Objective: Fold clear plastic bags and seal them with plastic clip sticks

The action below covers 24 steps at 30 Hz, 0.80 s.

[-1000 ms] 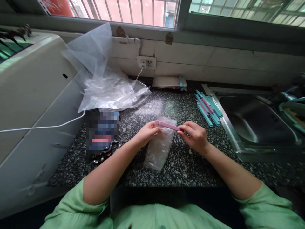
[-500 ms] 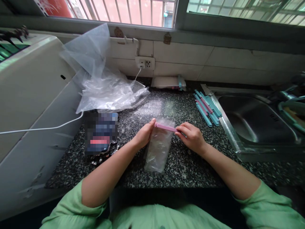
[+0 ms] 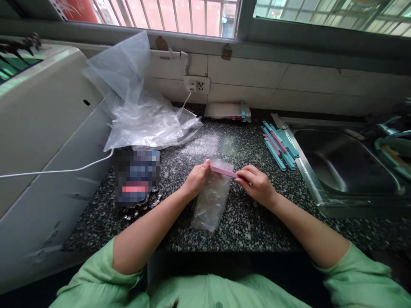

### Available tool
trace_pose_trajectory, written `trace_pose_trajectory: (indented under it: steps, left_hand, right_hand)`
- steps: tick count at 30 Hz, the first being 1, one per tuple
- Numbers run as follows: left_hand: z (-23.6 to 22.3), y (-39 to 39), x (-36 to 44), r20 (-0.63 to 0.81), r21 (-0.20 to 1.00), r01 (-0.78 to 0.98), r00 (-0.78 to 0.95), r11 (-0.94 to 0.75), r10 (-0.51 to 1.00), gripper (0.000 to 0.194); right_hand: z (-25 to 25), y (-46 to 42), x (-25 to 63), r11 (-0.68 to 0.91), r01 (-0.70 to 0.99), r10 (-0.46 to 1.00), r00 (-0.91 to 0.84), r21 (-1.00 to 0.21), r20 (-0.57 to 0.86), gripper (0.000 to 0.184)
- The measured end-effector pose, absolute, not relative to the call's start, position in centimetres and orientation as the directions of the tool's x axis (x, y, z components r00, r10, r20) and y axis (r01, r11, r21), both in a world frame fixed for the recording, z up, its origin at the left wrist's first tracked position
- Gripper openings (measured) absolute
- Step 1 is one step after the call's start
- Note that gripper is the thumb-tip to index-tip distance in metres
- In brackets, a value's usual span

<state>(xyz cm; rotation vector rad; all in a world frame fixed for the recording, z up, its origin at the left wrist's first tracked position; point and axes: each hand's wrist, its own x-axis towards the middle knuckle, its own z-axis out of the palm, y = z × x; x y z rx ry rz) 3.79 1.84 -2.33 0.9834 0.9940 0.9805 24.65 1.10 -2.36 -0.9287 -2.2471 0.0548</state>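
A pink bag sealing clip lies across the upper part of a clear plastic bag, whose top edge sticks out beyond it. My left hand grips the clip's left end, thumb on top. At the other end my right hand pinches the clip between thumb and fingers. Below the clip the bag hangs toward the counter's front edge, slightly crumpled. Whether the clip is fully closed over the plastic is too small to tell.
Several blue and pink clips lie beside the steel sink. Large clear plastic bags are heaped at the back left, near a phone. A filled bag with clips rests against the wall. A white cable crosses at left.
The lower end of the bag has swung slightly left. Both hands keep their hold on the pink clip, almost in the same place.
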Motion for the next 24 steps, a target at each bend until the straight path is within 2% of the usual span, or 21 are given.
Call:
trace_pose_trajectory:
  steps: [7, 15, 24]
  left_hand:
    - [-2.22, 1.67, 4.13, -0.185, 0.944, -0.233, 0.217, 0.235, 0.958, 0.058]
    - [-2.72, 1.67, 4.51, -0.235, 0.908, -0.313, 0.172, 0.280, 0.957, 0.057]
    - [-2.70, 1.78, 4.37, -0.241, 0.920, -0.272, 0.169, 0.281, 0.956, 0.053]
  right_hand:
    - [-2.20, 1.01, 24.57, 0.742, 0.597, 0.637, -0.489, -0.304, 0.595, 0.011]
    - [-2.00, 0.97, 24.48, 0.724, 0.615, 0.652, -0.463, -0.313, 0.601, 0.011]
    - [-2.28, 1.01, 24.41, 0.724, 0.612, 0.654, -0.461, -0.318, 0.600, 0.011]
